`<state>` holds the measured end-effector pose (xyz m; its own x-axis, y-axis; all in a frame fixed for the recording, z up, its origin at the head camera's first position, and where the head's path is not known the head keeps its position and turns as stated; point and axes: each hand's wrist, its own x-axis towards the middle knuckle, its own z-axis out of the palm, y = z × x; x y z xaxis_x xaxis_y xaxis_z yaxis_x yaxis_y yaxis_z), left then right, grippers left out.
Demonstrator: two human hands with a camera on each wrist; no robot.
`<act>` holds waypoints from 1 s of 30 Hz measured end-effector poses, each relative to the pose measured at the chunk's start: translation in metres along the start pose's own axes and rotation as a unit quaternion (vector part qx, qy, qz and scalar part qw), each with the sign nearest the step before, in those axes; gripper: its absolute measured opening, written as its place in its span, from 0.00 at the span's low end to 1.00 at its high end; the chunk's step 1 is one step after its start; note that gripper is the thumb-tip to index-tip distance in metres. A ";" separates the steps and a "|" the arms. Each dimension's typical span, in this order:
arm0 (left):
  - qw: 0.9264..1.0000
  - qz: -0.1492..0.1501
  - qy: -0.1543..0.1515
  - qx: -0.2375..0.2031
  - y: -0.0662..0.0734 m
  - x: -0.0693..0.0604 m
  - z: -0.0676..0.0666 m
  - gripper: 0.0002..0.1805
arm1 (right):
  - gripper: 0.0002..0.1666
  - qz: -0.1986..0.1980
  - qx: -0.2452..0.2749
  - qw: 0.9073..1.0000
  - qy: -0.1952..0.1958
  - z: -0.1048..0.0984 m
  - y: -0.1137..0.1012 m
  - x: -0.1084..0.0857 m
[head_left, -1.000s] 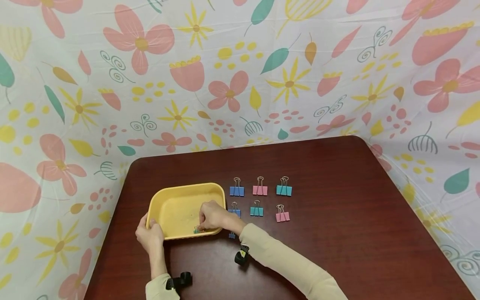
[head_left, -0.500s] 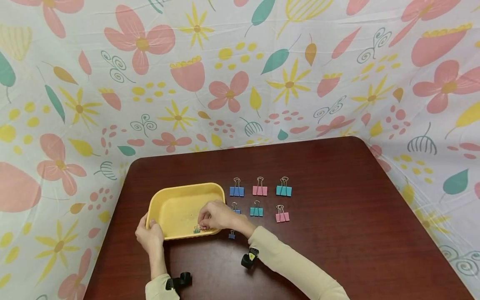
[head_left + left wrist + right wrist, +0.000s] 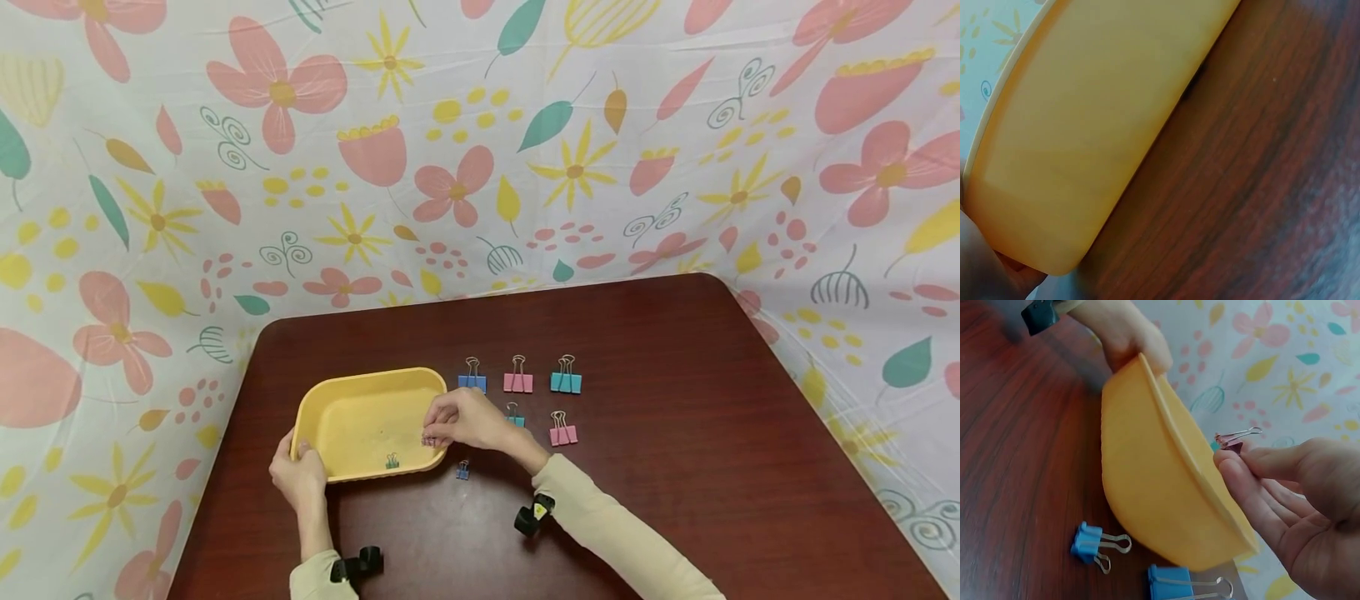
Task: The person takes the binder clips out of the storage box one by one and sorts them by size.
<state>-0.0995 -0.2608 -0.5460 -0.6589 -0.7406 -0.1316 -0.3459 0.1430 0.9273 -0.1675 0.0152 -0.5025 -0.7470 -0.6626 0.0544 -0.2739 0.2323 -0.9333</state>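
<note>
My right hand [image 3: 471,418] pinches a small pink binder clip [image 3: 1230,442] between thumb and fingertips, above the right end of the yellow bin [image 3: 352,417]. In the right wrist view the clip's wire handles point away from the fingertips. My left hand [image 3: 300,473] grips the bin's left wall, thumb over the rim. Inside the bin, near its front wall, lies a small green binder clip [image 3: 392,460]. Just right of the bin a small dark blue binder clip [image 3: 462,471] lies on the table. A light blue clip [image 3: 1088,542] shows beside the bin in the right wrist view.
Binder clips lie in rows right of the bin: a blue one [image 3: 472,382], a pink one [image 3: 518,382] and a teal one [image 3: 566,382] at the back. Nearer are a partly covered teal clip [image 3: 514,419] and another pink clip [image 3: 563,434]. A patterned cloth [image 3: 450,125] hangs behind the table.
My right hand has lifted the pink clip from the bin's floor and moved right, toward the bin's right rim. The green clip stays in the bin. My left hand keeps its hold.
</note>
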 end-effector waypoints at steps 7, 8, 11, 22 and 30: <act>1.000 0.008 0.003 0.006 -0.001 -0.001 0.002 0.23 | 0.04 0.005 0.012 1.000 0.019 -0.015 0.008 -0.015; 1.000 0.008 0.002 0.005 -0.001 -0.001 0.002 0.23 | 0.05 0.007 0.007 1.000 0.019 -0.018 0.009 -0.018; 1.000 0.007 -0.001 0.000 -0.002 -0.001 0.002 0.23 | 0.05 0.010 -0.013 1.000 0.013 -0.029 0.014 -0.027; 1.000 0.003 0.003 -0.001 0.000 -0.002 0.002 0.23 | 0.05 0.016 -0.087 0.996 0.029 -0.051 0.031 -0.068; 1.000 -0.001 0.000 -0.006 -0.001 -0.002 0.000 0.23 | 0.06 0.035 -0.100 0.994 0.017 -0.048 0.046 -0.088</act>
<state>-0.0980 -0.2596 -0.5463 -0.6578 -0.7414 -0.1329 -0.3396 0.1344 0.9309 -0.1434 0.1186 -0.5331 -0.7880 -0.6157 0.0079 -0.3338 0.4164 -0.8457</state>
